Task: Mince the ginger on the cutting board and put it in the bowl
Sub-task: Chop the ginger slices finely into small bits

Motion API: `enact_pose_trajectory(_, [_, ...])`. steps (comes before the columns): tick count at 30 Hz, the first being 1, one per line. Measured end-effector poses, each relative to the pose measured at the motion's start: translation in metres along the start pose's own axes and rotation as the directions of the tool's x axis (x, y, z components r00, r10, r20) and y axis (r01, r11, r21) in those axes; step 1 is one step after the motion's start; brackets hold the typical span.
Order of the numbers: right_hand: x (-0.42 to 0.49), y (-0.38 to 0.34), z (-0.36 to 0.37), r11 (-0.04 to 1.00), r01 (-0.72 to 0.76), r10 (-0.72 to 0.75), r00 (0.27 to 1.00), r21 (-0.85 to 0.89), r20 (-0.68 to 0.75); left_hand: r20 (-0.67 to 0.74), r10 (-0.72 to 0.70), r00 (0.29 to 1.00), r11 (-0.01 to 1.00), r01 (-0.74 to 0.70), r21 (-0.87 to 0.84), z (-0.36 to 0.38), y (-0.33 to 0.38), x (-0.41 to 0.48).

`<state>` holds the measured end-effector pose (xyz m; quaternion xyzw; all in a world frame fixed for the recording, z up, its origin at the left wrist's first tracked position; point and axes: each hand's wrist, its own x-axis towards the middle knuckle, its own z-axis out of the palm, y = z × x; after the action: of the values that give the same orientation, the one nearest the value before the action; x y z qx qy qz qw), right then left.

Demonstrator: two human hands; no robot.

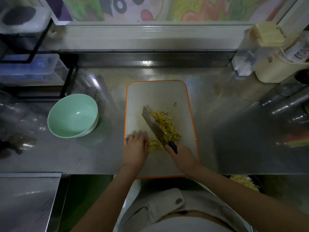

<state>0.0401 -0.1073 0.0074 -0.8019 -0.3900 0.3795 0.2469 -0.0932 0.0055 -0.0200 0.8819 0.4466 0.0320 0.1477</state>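
- an embossed steel counter point(234, 131) runs back to a raised ledge, with a cartoon mural point(133, 7) above it.
- a black wire rack point(33, 47) stands far left and cream containers point(274, 67) far right.
- a white, orange-rimmed cutting board point(157, 94) lies centre, with a mint bowl point(71, 116) apart to its left.
- the ginger point(167, 125) lies on the board, minced right of the blade and in strips on its left.
- the right hand point(182, 156) grips the knife point(153, 126), and the left hand point(135, 148) curls onto the strips.
- the label point(299, 52) at right is too blurred to read.

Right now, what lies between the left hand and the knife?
Head view: ginger strips on the cutting board, between the left hand and the knife.
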Motion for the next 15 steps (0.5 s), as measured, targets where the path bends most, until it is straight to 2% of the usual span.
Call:
enact_pose_trajectory(4, [0.0002, 0.0022, 0.0019, 1.000, 0.002, -0.002, 1.000, 0.013, -0.011, 0.047, -0.029, 0.998, 0.989, 0.035, -0.141, 0.0010, -0.0001, -0.0007])
enact_pose_trajectory(9, [0.0007, 0.0038, 0.0049, 1.000, -0.006, 0.006, 1.000, -0.010, -0.003, 0.091, 0.051, 0.995, 0.993, -0.042, -0.108, 0.0020, 0.0049, -0.0038])
enact_pose_trajectory(15, [-0.0017, 0.0008, 0.0079, 0.997, 0.004, -0.006, 0.999, -0.077, -0.031, 0.085, 0.037, 0.996, 0.988, -0.023, -0.155, 0.0067, 0.0017, -0.0075])
